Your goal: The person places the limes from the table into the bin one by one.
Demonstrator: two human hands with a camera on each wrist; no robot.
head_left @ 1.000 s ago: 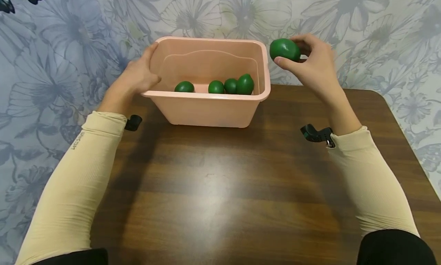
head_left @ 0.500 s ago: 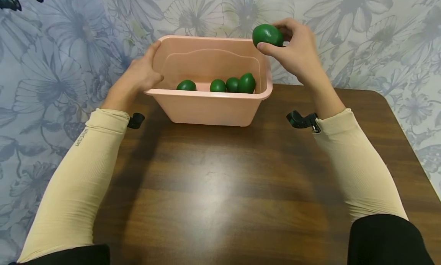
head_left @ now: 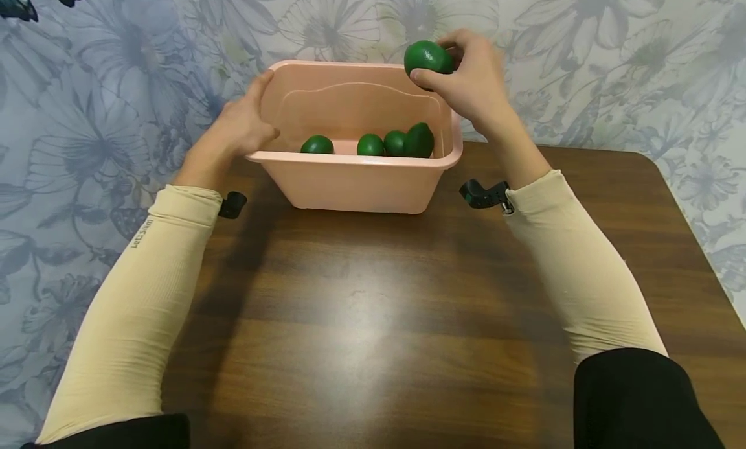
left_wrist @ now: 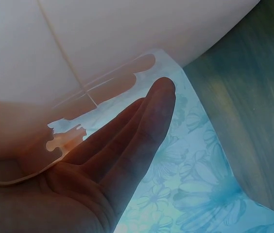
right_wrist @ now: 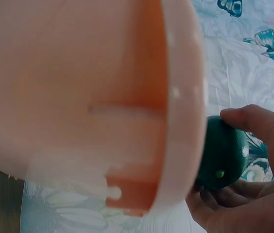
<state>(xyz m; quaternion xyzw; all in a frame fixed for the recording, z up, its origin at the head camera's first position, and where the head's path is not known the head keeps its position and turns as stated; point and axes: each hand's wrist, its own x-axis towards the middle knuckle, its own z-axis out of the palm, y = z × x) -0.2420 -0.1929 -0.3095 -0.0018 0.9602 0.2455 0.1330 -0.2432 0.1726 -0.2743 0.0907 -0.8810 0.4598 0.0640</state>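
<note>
A pale pink plastic bin point(head_left: 355, 186) stands at the far side of the wooden table. My left hand point(head_left: 239, 122) holds its left end, the thumb over the rim and the straight fingers point(left_wrist: 146, 126) along the outside. My right hand point(head_left: 474, 76) pinches a glossy dark green fruit point(head_left: 428, 56) between thumb and fingers, above the bin's back right corner. In the right wrist view the held fruit point(right_wrist: 222, 153) shows a small pale stem spot, and the bin's rim overlaps its edge. Several similar fruits point(head_left: 370, 145) lie inside on the bin floor, mostly toward the right.
The brown wooden table point(head_left: 361, 319) spreads in front of the bin, with its right edge slanting toward the front. A flower-patterned covering point(head_left: 612, 60) lies behind and left of the table. Black camera mounts point(head_left: 486, 195) sit at both wrists.
My right hand has moved left with the fruit, from beyond the bin's right end to over its back right corner. My left hand stays on the bin.
</note>
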